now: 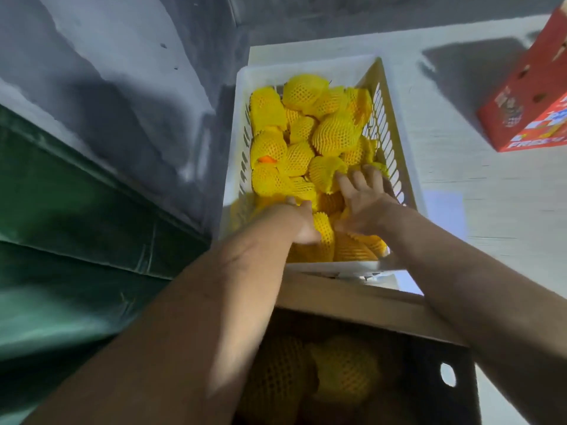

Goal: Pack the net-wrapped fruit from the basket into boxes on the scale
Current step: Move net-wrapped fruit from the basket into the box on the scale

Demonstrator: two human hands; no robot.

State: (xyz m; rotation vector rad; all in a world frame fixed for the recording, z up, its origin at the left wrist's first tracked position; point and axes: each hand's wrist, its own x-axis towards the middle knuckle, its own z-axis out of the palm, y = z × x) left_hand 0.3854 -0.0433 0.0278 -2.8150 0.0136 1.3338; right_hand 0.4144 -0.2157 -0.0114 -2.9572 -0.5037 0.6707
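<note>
Grey concrete wall (107,96) and a green tarpaulin (61,240) bound the station on my left; a pale floor (475,194) runs to the right, with a red printed carton (530,96) standing well apart from the work

Head view, the only one. White slotted plastic basket (389,130) sits ahead of me, well filled with fruit in yellow foam netting (334,133). Nearer me, an open brown cardboard box (352,299) already holds at least two netted fruit (346,366) in its shadowed interior. No scale shows; I judge it is hidden under the box

My left hand (302,222) is down among the nearest fruit; its fingers are buried, so I cannot tell whether they have closed on one. My right hand (365,204) lies with fingers spread and fairly straight over the fruit at the basket's near right, pressing and holding nothing

Step in hand, as I judge it: taking the next fruit, one per hand. Recommendations:
- Cup each fruit from beneath; do not pinch the netting, which may slide off
- Lift clear of the basket's near rim
- Set each into the box beside those already there; do not drop
- Leave any with slipped netting; one at mid-left shows bare orange skin (266,160)
</note>
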